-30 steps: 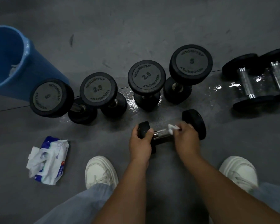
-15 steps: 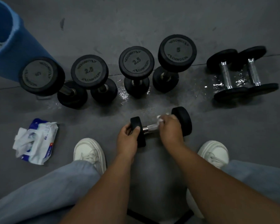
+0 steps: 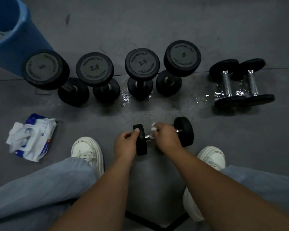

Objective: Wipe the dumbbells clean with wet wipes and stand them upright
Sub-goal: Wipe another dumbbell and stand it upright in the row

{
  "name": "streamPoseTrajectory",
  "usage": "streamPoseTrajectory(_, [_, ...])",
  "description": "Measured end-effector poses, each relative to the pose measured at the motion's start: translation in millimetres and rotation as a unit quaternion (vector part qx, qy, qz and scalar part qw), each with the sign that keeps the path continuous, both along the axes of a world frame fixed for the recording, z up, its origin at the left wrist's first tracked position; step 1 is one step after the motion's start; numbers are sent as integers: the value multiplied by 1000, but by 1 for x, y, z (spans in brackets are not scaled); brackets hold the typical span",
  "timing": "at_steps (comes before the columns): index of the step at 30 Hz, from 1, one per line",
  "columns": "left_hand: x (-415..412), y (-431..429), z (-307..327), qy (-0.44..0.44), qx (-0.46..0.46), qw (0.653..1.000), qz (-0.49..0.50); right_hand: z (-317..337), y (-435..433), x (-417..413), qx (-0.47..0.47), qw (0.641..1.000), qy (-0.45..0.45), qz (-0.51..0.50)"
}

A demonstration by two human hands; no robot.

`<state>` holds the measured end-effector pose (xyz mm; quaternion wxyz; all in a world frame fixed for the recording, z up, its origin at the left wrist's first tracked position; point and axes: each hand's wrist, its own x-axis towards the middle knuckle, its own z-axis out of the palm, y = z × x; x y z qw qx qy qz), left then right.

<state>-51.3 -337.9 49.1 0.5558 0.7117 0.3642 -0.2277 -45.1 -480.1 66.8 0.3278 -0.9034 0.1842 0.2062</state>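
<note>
Small dumbbell [image 3: 184, 130] lies horizontal between my shoes [image 3: 88, 150], near side of four upright dumbbells [image 3: 142, 64]. My left hand [image 3: 126, 144] grips its left head. My right hand [image 3: 167, 139] clutches a wet wipe [image 3: 153, 127] round the handle.

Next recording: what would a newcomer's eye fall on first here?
Low in the middle, the left hand grips one head of a small black chrome-handled dumbbell while the right hand holds a white wet wipe on its handle. Behind, four black rubber dumbbells stand on end in a row; a blue plastic bin sits top left.
</note>
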Motion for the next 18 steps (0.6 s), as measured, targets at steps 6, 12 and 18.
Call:
streamPoseTrajectory(6, [-4,0,-4,1,41,999,-35,-2,7,-8,-11,997,53,55])
streamPoseTrajectory(12, [0,-1,-2,2,77,995,-61,1,10,-10,-84,987,81,108])
streamPoseTrajectory(18, [4,-2,4,14,105,989,-101,9,3,16,-71,985,122,100])
